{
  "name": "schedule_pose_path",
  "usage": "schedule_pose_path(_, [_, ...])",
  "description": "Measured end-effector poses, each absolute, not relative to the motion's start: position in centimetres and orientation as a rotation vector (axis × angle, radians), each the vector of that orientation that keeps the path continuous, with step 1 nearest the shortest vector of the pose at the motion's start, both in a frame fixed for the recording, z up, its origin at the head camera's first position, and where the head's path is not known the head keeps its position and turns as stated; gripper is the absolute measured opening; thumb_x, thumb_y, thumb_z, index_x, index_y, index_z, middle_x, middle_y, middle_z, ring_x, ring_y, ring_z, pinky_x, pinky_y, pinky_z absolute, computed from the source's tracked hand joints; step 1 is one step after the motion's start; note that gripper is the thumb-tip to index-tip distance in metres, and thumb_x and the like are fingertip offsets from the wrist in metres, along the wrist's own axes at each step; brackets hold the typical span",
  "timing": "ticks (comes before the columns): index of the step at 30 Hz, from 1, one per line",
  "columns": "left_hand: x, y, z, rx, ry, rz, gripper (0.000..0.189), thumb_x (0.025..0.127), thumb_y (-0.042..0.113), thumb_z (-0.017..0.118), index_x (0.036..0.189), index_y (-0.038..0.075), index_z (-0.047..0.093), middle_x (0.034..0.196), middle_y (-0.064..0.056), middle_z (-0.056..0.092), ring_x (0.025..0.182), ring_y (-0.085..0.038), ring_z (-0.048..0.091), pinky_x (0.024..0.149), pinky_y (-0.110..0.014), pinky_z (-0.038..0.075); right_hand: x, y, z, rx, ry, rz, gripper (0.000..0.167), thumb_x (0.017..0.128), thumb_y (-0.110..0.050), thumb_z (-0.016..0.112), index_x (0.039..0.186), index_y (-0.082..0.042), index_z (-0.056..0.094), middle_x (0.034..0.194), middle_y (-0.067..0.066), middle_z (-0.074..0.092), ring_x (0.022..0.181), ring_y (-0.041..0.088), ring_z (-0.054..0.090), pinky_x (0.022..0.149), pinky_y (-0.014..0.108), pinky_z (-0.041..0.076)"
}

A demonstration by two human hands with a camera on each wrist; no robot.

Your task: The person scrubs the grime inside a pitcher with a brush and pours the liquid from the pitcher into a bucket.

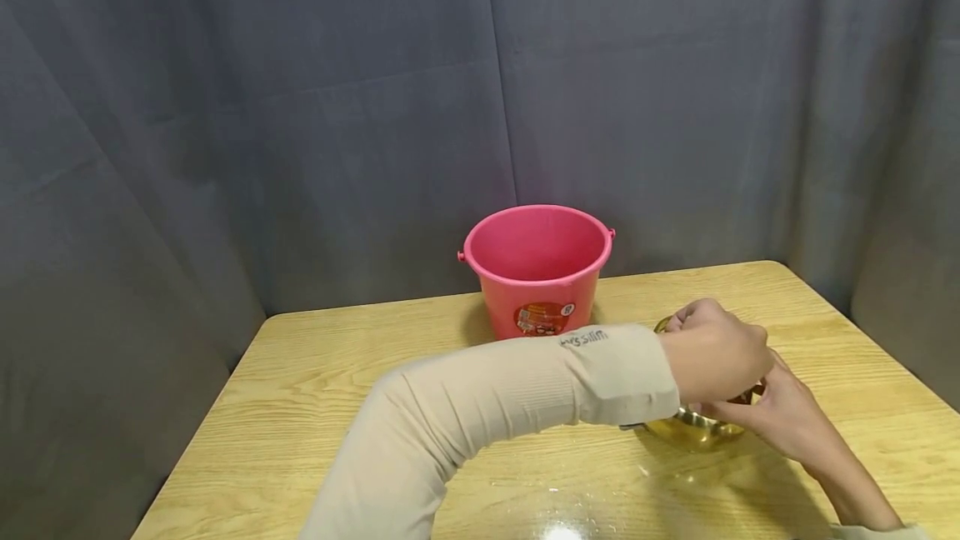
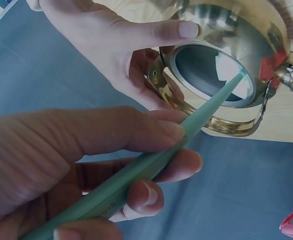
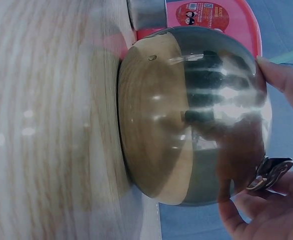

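Note:
A shiny gold-coloured metal kettle [image 1: 693,433] stands on the table at the right, its round mouth uncovered and its hinged handle [image 2: 231,126] folded down to one side. My left hand [image 1: 716,354] pinches a slim green toothbrush [image 2: 151,162] between thumb and fingers. The toothbrush slants into the kettle's mouth, so its head is hidden inside. My right hand [image 1: 791,411] holds the kettle around its upper side, thumb near the rim and fingers by the handle's hinge. From the right wrist, the kettle's rounded body [image 3: 156,125] fills the middle.
Behind the kettle, to the left, a pink bucket [image 1: 498,298] with a red label stands on the wooden table [image 1: 300,407]. A silver metal piece [image 3: 149,14] sits close by the kettle. Water drops [image 1: 555,500] wet the table's front. Grey curtains [image 1: 360,132] hang around.

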State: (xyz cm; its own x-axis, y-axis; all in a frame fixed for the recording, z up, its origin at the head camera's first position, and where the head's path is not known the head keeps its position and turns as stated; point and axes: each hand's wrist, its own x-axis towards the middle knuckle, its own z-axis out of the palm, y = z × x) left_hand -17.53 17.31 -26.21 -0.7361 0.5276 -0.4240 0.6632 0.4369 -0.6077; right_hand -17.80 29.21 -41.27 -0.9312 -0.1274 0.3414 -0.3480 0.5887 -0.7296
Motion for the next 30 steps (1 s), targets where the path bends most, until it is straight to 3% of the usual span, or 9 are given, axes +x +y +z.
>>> schedule_pose_path(9, [-18.1,16.9,-26.1,1.069,2.601,-1.103,0.035,0.086,0.023,0.066,0.114,0.039,0.053,0.115,0.019,0.041,0.076,-0.01,0.042,0.043,-0.033,0.036,-18.1,29.5,-40.7,0.292,-2.664,1.245,0.08,0.082,-0.03,0.078,0.147,-0.013,0.035,0.129,0.008,0.04,0.093,0.014,0.046,0.068,0.025,0.045])
schedule_pose_path(17, [-18.1,17.1,-26.2,1.112,2.62,-1.109,0.027,0.098,0.024,0.049,0.118,0.043,0.054,0.112,0.02,0.045,0.074,-0.009,0.044,0.041,-0.032,0.039,-17.9,30.2,-40.8,0.249,-2.71,1.202,0.086,0.082,-0.032,0.078,0.15,-0.012,0.029,0.129,0.015,0.039,0.094,0.023,0.045,0.067,0.026,0.043])
schedule_pose_path(24, [-18.8,17.3,-26.7,1.119,2.648,-1.136,0.03,0.098,0.026,0.051,0.122,0.044,0.053,0.111,0.021,0.049,0.079,-0.007,0.047,0.043,-0.032,0.044,-18.1,30.4,-40.9,0.271,-2.67,1.213,0.079,0.082,-0.028,0.079,0.145,-0.011,0.034,0.118,0.008,0.042,0.086,0.014,0.045,0.062,0.026,0.042])
schedule_pose_path(30, [-19.0,16.7,-26.8,1.12,2.676,-1.08,0.027,0.1,0.03,0.049,0.122,0.045,0.053,0.111,0.023,0.05,0.081,-0.006,0.049,0.047,-0.031,0.046,-18.4,30.2,-41.1,0.278,-2.699,1.198,0.089,0.082,-0.03,0.079,0.151,-0.011,0.027,0.128,0.015,0.041,0.092,0.016,0.043,0.065,0.025,0.043])
